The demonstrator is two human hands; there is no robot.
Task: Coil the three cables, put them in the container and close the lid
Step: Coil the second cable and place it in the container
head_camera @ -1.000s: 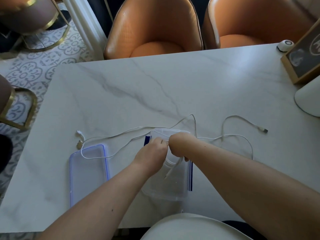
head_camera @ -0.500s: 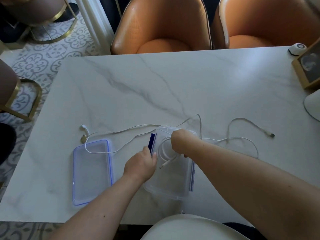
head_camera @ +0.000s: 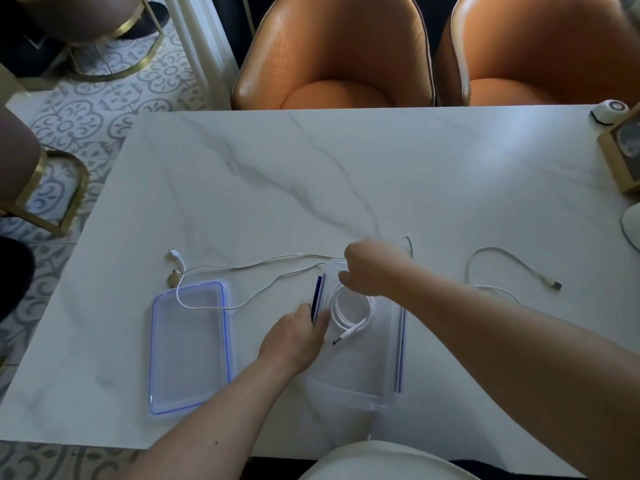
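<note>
A clear plastic container [head_camera: 360, 372] with blue side latches stands near the table's front edge. One white cable [head_camera: 350, 318] lies coiled inside it, its plug end pointing toward me. My left hand [head_camera: 294, 337] grips the container's left wall at the blue latch. Over the far rim hovers my right hand [head_camera: 374, 268], blurred, with curled fingers apart and nothing clearly in them. A second white cable [head_camera: 242, 268] trails left from there, looping over the blue-rimmed lid [head_camera: 188, 344], which lies flat beside the container. A third white cable [head_camera: 502, 252] curls on the table to the right.
Two orange chairs [head_camera: 332, 64] stand at the table's far side. A wooden frame [head_camera: 620, 157] and a small white round device [head_camera: 607, 112] sit at the far right corner, with a white curved object [head_camera: 632, 223] at the right edge. White marble table [head_camera: 311, 174].
My hands parted over the container. The left one slid to the left latch, and the right one let go of the coil and lifted toward the far rim. The coil now lies in the container.
</note>
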